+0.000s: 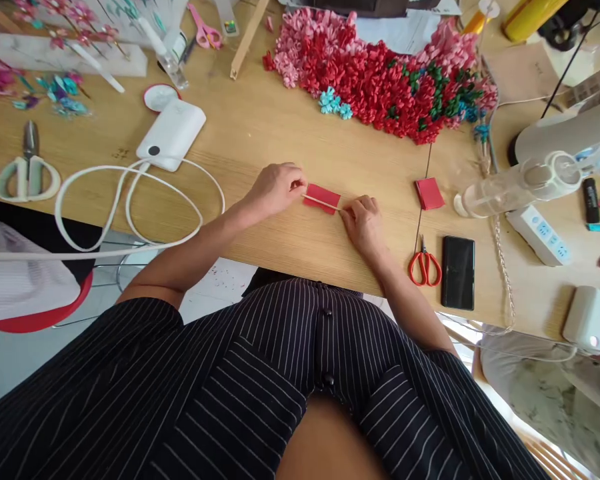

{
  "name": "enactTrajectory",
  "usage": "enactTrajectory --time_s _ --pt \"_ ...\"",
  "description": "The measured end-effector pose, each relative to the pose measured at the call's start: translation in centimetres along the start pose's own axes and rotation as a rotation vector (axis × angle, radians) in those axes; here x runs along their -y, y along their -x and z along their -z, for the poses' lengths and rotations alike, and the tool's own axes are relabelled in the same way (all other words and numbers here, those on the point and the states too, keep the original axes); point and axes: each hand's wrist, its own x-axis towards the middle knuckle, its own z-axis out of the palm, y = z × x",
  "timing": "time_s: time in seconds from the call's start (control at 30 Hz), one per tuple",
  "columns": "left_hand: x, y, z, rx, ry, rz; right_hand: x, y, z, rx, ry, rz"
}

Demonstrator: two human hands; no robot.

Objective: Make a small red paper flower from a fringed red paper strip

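A small rectangle of red paper or cloth [325, 194] lies on the wooden table between my hands. Across it runs a thin pale stick [320, 201], slanting down to the right. My left hand [280, 189] pinches the stick's left end at the red piece's left edge. At the other end, my right hand [364, 220] has its fingers closed on the stick just beyond the right edge. Farther right sits a stack of red pieces [431, 193], with red-handled scissors [425, 267] and a black phone [459, 273] below it.
A heap of red and pink flowers [380, 87] spreads along the back. On the left are a white power bank [172, 133] with a looped cable and pale-handled scissors [29, 170]. A clear bottle [520, 185] and a power strip [539, 233] are at the right.
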Motion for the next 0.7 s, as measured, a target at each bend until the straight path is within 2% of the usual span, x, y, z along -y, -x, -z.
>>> enactTrajectory --time_s 0.1,0.2,0.33,0.47,0.7 --pt "0.6 2.5 -0.4 0.050 -0.022 0.024 -0.3 0.1 0.1 -0.014 0.008 -0.018" --pt "0.9 3.8 -1.5 0.028 -0.044 0.029 0.0 0.2 0.4 0.000 0.002 -0.061" --pt "1.0 3.8 -2.6 -0.019 -0.032 0.057 0.9 0.8 0.9 0.011 -0.038 -0.058" --pt "1.0 3.8 -2.8 -0.047 -0.056 0.059 1.3 1.6 0.9 0.003 -0.045 -0.029" --pt "0.9 4.2 -3.1 -0.106 -0.136 -0.022 0.9 1.8 -0.1 -0.053 0.007 -0.009"
